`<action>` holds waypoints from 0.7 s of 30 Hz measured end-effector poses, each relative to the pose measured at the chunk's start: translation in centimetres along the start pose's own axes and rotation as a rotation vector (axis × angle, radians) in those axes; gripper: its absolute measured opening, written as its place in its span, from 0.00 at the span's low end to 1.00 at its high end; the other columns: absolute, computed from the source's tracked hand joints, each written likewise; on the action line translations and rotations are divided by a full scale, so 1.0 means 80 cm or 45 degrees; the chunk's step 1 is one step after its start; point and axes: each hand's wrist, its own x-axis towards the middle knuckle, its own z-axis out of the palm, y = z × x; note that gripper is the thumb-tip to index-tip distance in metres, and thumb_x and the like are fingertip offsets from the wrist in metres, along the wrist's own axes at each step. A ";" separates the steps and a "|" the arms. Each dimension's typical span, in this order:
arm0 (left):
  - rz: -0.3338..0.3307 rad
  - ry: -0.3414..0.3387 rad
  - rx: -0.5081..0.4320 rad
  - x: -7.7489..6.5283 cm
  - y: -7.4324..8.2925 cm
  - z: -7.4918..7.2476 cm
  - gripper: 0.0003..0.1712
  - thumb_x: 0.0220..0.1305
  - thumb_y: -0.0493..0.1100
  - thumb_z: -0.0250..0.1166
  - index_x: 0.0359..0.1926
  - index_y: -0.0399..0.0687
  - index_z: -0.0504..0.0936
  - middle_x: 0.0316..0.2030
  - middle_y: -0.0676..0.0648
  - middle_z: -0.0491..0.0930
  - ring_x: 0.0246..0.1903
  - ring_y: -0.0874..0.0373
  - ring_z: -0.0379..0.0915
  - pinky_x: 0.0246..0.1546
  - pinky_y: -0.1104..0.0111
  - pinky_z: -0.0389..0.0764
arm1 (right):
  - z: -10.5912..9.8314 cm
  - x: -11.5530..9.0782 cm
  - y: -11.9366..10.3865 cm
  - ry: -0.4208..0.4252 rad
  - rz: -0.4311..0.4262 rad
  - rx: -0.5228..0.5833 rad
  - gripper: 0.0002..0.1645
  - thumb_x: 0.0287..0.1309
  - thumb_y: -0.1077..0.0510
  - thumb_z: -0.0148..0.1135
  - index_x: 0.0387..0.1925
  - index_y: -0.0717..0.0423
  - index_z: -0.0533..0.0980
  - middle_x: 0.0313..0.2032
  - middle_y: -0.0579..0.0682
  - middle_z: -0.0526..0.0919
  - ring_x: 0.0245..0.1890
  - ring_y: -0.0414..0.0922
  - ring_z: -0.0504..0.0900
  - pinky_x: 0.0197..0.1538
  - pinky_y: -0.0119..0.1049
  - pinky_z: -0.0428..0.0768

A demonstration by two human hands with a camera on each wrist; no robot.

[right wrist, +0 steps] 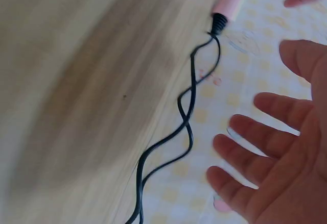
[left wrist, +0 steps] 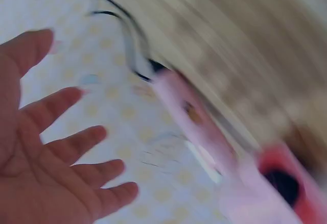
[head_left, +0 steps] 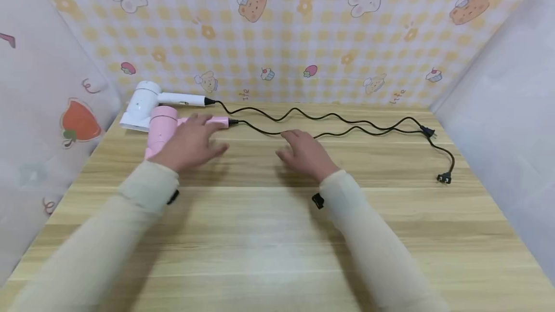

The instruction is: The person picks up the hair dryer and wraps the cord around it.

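A pink hair dryer lies on the wooden table at the back left, its handle pointing right. Behind it is a white hair dryer, lying the same way. My left hand hovers over the pink dryer, hiding part of its handle; in the left wrist view the fingers are spread and apart from the handle. My right hand hovers near the pink dryer's black cord, covering a stretch of it. Its fingers are spread and hold nothing.
The white dryer's cord runs wavy to the right along the back. Two black plugs, one behind the other, lie at the table's right. A checked, cartoon-printed backdrop stands behind, with pale side panels left and right.
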 end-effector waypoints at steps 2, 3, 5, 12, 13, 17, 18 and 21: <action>0.021 0.009 0.038 0.011 -0.024 -0.011 0.35 0.66 0.55 0.63 0.67 0.39 0.71 0.69 0.28 0.60 0.69 0.30 0.51 0.66 0.38 0.53 | -0.002 0.018 -0.004 -0.014 0.005 -0.012 0.35 0.70 0.43 0.54 0.70 0.57 0.66 0.68 0.57 0.69 0.68 0.54 0.67 0.69 0.48 0.63; 0.027 0.018 0.053 0.016 -0.035 -0.014 0.34 0.66 0.54 0.63 0.65 0.38 0.73 0.67 0.28 0.63 0.68 0.30 0.53 0.66 0.40 0.55 | -0.002 0.027 -0.005 -0.023 0.004 -0.014 0.34 0.70 0.43 0.54 0.70 0.57 0.66 0.68 0.56 0.69 0.68 0.54 0.67 0.69 0.48 0.62; 0.004 0.007 0.091 0.024 -0.057 -0.019 0.33 0.66 0.53 0.62 0.64 0.37 0.73 0.65 0.28 0.64 0.66 0.30 0.55 0.65 0.40 0.56 | -0.002 0.044 -0.009 -0.060 0.011 -0.012 0.34 0.70 0.43 0.53 0.70 0.56 0.65 0.68 0.56 0.69 0.69 0.54 0.66 0.70 0.47 0.61; -0.183 -0.122 0.116 0.050 -0.110 -0.020 0.39 0.63 0.59 0.60 0.67 0.38 0.70 0.65 0.23 0.56 0.62 0.21 0.51 0.55 0.32 0.60 | 0.010 0.105 -0.022 -0.195 0.013 -0.082 0.33 0.71 0.46 0.54 0.71 0.56 0.64 0.68 0.55 0.69 0.68 0.52 0.67 0.68 0.45 0.64; -0.216 -0.158 0.105 0.053 -0.115 -0.020 0.40 0.62 0.60 0.61 0.67 0.38 0.69 0.65 0.22 0.55 0.62 0.20 0.49 0.54 0.32 0.61 | 0.012 0.112 -0.024 -0.215 0.005 -0.089 0.33 0.71 0.46 0.54 0.72 0.56 0.64 0.69 0.55 0.68 0.68 0.52 0.67 0.68 0.45 0.64; -0.311 -0.259 0.105 0.063 -0.130 -0.014 0.43 0.57 0.60 0.65 0.67 0.39 0.70 0.63 0.22 0.55 0.60 0.21 0.48 0.52 0.30 0.61 | 0.023 0.131 -0.036 -0.298 -0.010 -0.113 0.35 0.71 0.46 0.54 0.73 0.54 0.61 0.68 0.54 0.68 0.68 0.49 0.67 0.68 0.43 0.65; -0.328 -0.278 0.112 0.066 -0.134 -0.011 0.42 0.56 0.59 0.66 0.66 0.40 0.71 0.62 0.22 0.56 0.60 0.21 0.48 0.51 0.30 0.62 | 0.026 0.134 -0.038 -0.310 -0.002 -0.123 0.36 0.70 0.45 0.55 0.73 0.53 0.61 0.68 0.53 0.68 0.67 0.48 0.67 0.67 0.42 0.65; -0.362 -0.269 0.142 0.072 -0.147 -0.001 0.38 0.55 0.56 0.68 0.63 0.42 0.74 0.58 0.25 0.60 0.57 0.24 0.50 0.48 0.30 0.64 | 0.033 0.140 -0.043 -0.339 0.036 -0.145 0.36 0.69 0.45 0.57 0.73 0.52 0.61 0.67 0.52 0.69 0.66 0.47 0.68 0.66 0.41 0.66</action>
